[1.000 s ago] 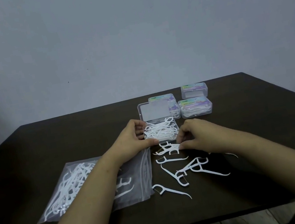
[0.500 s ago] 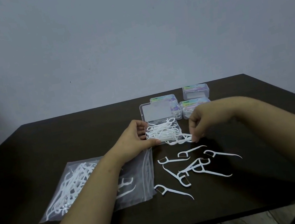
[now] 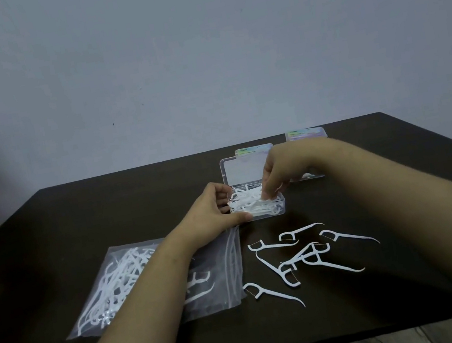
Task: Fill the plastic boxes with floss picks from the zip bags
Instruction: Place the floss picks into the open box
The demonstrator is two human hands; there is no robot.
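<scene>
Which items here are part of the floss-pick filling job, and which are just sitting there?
In the job:
- open plastic box
- loose floss picks
- zip bag
- left hand
- right hand

Lying about:
- closed labelled boxes
- table

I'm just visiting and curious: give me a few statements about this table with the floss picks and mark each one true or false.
1. The clear plastic box nearest the person has its lid open. True.
2. The clear zip bag is empty. False: white floss picks still lie inside it.
3. The left hand holds the open box at its left side. True.
4. The right hand rests flat on the dark table. False: it is over the open box, fingertips down among the picks.
5. Loose white floss picks lie on the table in front of the box. True.
</scene>
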